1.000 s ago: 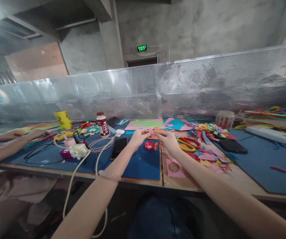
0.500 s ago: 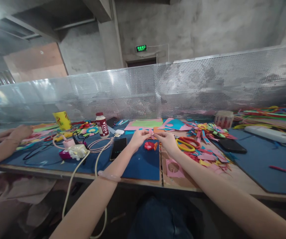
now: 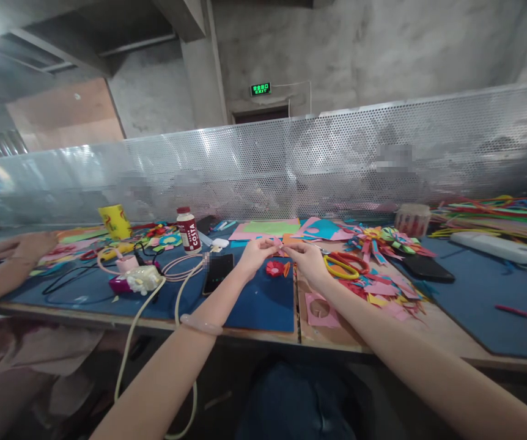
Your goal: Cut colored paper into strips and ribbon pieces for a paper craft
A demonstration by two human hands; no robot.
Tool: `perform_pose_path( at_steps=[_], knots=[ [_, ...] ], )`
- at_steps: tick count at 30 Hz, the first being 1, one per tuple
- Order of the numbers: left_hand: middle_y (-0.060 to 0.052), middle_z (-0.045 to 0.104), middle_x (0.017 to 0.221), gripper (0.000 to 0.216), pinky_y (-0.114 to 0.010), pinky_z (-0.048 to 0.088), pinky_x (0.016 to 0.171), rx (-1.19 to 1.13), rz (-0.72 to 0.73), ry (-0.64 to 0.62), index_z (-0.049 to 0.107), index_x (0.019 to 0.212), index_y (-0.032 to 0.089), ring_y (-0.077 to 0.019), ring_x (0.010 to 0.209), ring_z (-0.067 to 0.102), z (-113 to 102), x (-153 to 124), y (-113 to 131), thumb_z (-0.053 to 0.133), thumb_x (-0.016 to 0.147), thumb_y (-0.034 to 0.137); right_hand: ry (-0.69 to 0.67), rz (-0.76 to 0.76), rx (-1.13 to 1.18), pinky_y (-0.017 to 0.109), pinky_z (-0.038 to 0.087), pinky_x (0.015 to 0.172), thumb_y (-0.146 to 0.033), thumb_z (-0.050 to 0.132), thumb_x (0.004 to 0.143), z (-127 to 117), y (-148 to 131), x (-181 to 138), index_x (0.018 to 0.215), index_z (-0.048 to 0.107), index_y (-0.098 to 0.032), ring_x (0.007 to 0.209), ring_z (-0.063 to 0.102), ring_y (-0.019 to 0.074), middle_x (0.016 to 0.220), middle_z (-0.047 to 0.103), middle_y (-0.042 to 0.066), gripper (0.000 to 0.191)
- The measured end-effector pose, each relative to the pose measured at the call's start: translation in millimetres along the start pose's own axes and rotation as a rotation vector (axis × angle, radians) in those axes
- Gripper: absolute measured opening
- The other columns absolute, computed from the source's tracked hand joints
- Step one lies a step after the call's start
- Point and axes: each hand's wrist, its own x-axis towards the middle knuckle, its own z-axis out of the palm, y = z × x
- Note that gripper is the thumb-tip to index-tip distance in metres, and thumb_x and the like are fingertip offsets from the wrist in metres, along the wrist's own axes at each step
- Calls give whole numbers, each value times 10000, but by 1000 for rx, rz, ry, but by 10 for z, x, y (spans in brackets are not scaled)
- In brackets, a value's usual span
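Observation:
Between my two hands is a small piece of pink paper, pinched at both sides; its exact shape is mostly hidden by fingers. My left hand closes on its left side, and my right hand grips the right side with thumb and forefinger. Just below them, a red paper flower lies on the blue mat, with a small orange piece beside it. Right of my right hand rest scissors with yellow handles. A pink sheet with a round hole lies under my right forearm.
Coloured paper scraps and paper flowers are heaped at right. Left stand a Costa bottle and a yellow cup. A phone, cables and a power bank lie nearby. Another person's hands work at far left.
My hands stay almost in place, with only slight finger movement at the pink paper. The other person's hands at far left have shifted slightly.

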Motion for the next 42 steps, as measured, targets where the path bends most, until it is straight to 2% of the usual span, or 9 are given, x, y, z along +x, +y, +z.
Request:
perform_pose_path(
  at_steps=[8,13,22,26,33,38,42],
  knots=[
    [-35,671,790,209,-275,446,726,-15,-12,-45,646,816,156,-160,767,615,0,-8,16,652,686,319,0,35,-9,222,366,467,-407,601,681,-14,-51,1,757,676,-129,547,524,124,668,649,42,298],
    [-44,671,779,228,-270,444,702,-21,-27,-48,632,841,157,-160,748,617,-6,-8,9,653,686,323,-14,60,-15,211,288,411,-421,600,678,-19,-73,-10,742,669,-129,457,431,89,553,578,7,307],
    [-42,653,735,230,-255,420,669,-1,-21,-52,618,769,142,-152,722,597,16,-38,67,663,672,346,-37,98,-5,211,271,415,-459,613,657,-33,-81,-17,735,670,-109,421,372,69,483,498,-24,363],
    [-41,657,757,249,-274,417,699,6,-28,-35,635,763,145,-157,736,593,14,-39,64,673,653,365,-36,97,-11,214,260,418,-507,601,658,-41,-92,-14,736,663,-110,418,353,66,474,468,-36,410],
    [-53,664,786,256,-279,425,682,14,-64,15,652,769,142,-170,741,604,7,-4,1,695,625,350,-74,54,-45,218,332,521,-473,628,648,-29,-98,4,665,652,-123,553,456,97,600,567,4,352],
    [-65,666,754,254,-291,426,685,48,-85,14,674,765,140,-182,738,605,-11,8,-26,685,635,358,-83,61,-75,213,287,471,-467,594,680,-32,-62,5,650,616,-133,486,394,81,529,502,-23,336],
    [-71,670,741,256,-296,424,707,66,-82,15,684,760,134,-193,769,601,-20,7,-21,685,636,358,-86,57,-91,217,317,506,-444,615,664,-40,-47,18,694,638,-132,537,449,97,594,561,-3,314]
  ],
)
